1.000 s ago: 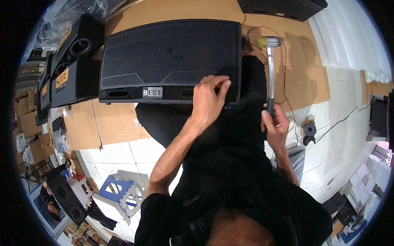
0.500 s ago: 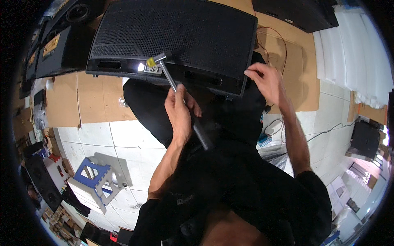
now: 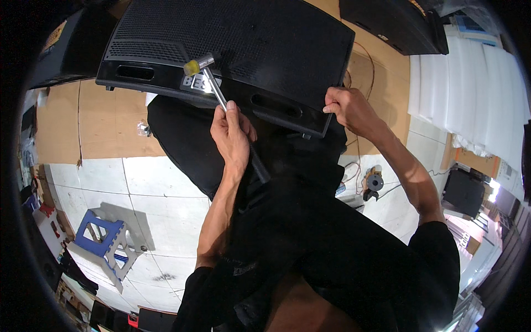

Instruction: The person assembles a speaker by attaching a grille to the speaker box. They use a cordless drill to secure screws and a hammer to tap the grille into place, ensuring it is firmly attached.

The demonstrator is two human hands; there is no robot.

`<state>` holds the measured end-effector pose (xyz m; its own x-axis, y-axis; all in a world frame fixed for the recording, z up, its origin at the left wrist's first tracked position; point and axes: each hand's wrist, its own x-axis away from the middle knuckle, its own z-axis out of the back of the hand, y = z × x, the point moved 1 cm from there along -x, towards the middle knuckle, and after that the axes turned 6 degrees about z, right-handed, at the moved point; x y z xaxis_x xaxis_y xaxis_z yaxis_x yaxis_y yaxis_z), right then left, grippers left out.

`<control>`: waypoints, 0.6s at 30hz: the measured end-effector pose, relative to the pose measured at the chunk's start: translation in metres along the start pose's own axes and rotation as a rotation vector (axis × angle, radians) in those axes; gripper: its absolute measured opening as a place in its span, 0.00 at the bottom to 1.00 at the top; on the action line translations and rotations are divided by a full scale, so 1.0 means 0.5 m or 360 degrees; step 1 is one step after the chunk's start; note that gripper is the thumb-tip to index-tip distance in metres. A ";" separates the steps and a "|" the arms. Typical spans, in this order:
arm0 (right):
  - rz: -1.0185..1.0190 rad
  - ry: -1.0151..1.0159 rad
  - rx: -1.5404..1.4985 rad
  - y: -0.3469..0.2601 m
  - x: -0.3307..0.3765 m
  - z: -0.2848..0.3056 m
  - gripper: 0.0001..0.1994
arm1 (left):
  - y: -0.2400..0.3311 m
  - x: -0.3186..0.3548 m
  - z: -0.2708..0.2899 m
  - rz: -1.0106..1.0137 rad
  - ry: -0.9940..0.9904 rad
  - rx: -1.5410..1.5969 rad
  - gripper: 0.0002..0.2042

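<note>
A large black speaker cabinet with a perforated grille lies in front of me against my legs. On its near side are two slot handles and a light label. My left hand is wrapped round the handle of a mallet. The mallet's metal head, with a yellow tip, is over the label; I cannot tell whether it touches. At the cabinet's right edge, my right hand is closed, thumb and fingers pinched together. Whatever those fingertips hold, if anything, is hidden.
Cardboard covers the floor around the cabinet. Other black cabinets stand at far left and far right. White foam sheets are stacked on the right. A blue and grey step stool and a round-ended tool are on the tiles.
The view has shifted, and the cabinet looks more tilted. My right fingers have curled closer together at its edge. The mallet stays in my left hand, over the label.
</note>
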<state>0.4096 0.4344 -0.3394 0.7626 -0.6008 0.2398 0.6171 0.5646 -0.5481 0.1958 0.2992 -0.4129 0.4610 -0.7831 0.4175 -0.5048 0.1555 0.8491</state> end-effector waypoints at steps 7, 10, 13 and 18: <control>-0.0089 0.0009 0.0221 -0.019 0.008 -0.027 0.07 | -0.009 -0.007 -0.003 0.0044 0.0027 0.0186 0.13; -0.0066 0.0045 0.0283 -0.025 0.013 -0.029 0.06 | -0.009 -0.007 -0.002 0.0029 0.0017 0.0174 0.14; -0.0114 0.0073 0.0302 -0.035 0.016 -0.035 0.06 | -0.007 -0.007 -0.002 0.0012 0.0017 0.0097 0.15; -0.0025 0.0042 0.0361 -0.029 0.015 -0.031 0.06 | -0.003 -0.004 -0.007 -0.0012 0.0033 0.0051 0.14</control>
<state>0.4032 0.4130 -0.3419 0.7490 -0.6234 0.2244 0.6590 0.6660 -0.3495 0.1982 0.3025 -0.4140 0.4797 -0.7715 0.4179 -0.5242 0.1300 0.8416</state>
